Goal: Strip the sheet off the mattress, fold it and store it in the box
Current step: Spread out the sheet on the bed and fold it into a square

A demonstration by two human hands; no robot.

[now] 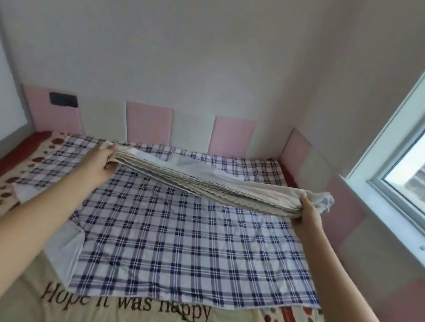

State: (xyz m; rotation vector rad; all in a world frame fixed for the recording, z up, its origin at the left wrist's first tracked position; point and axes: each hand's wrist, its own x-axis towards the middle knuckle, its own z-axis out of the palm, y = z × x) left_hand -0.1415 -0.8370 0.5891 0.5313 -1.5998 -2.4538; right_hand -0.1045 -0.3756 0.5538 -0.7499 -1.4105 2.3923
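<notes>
While both hands hold it up, the sheet (pixel 203 184) hangs in the air as a long, flat, cream bundle just above the bed. Lots of thin layers show along its wavy edge, so it looks folded many times the long way. I think the pulling off is done and the folding is well on its way. The end by the right hand looks a bit bunched and loose. What is left, I think, is to fold the long strip shorter and then put it in the box. No box shows anywhere, so I cannot say where it is.

The left hand (pixel 98 164) grips the far left end of the sheet. Its fingers are curled round the stack of layers. The left arm reaches a long way out over the bed, almost straight. The right hand (pixel 307 214) grips the other end, with the fingers closed on the cloth and a loose white bit poking out past them. The right arm comes up from the low right corner. The two hands are well apart, and the sheet is pulled long between them with only a little dip in the middle.

Under the sheet, a blue and white checked cloth (pixel 182 238) lies spread on the bed. Nearer the person is a cream cover (pixel 131 320) with brown words on it. Pink and pale pads (pixel 147 124) line the wall, and a window (pixel 422 161) is on the right.
</notes>
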